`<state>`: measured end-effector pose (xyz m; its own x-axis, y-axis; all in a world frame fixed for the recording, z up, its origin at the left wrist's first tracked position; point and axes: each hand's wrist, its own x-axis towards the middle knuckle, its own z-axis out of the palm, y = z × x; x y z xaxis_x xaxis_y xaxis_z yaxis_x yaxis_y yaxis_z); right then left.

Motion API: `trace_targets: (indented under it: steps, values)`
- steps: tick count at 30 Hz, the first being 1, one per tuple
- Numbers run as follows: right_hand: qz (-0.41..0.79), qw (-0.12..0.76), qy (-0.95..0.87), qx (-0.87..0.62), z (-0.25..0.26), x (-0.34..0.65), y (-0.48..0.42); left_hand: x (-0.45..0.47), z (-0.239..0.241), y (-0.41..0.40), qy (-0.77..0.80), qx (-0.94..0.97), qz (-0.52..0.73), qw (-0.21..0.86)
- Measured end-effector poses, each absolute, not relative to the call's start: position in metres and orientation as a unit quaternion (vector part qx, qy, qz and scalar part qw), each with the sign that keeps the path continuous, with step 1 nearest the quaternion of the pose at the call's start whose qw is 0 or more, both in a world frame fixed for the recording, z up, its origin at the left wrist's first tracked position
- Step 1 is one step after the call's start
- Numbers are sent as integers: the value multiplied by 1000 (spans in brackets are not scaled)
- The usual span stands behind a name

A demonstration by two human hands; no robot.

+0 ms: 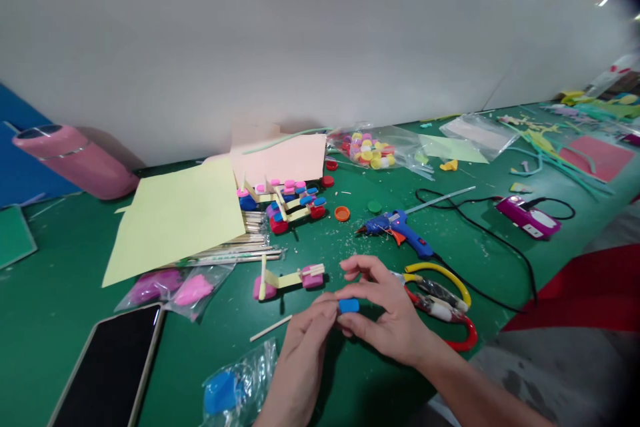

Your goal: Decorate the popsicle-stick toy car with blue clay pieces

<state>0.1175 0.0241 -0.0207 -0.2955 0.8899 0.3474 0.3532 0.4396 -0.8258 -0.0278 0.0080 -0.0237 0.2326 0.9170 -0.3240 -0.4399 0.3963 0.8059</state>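
Note:
Both my hands meet low in the middle over the green table (pixel 60 320). A small blue bottle cap (pixel 349 305) is pinched between the fingertips of my left hand (pixel 305 353) and my right hand (pixel 387 317). Just beyond them lies a small craft piece (pixel 287 278) with pink caps joined by yellow strips and a wooden stick. A loose stick (pixel 270 328) lies left of my left hand. Pliers with red and yellow handles (pixel 443 300) rest right beside my right hand.
A blue glue gun (pixel 397 228) with a black cord lies beyond. Finished cap models (pixel 290 203), yellow paper (pixel 180 217), pink paper (pixel 283 159), a stick bundle, bags of caps (pixel 367 149), a phone (pixel 107 367), a pink bottle (pixel 75 160) and a magenta device (pixel 529 217) surround them.

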Motion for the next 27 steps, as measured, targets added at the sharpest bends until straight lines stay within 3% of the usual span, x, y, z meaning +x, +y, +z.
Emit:
trace_targets:
  steps: [12, 27]
  values:
    - [324, 438, -733, -407, -19, 116, 24, -26, -25, 8, 397, 198, 480, 757]
    - [337, 434, -731, -404, -17, 117, 24, -26, -22, 9, 390, 244, 475, 750]
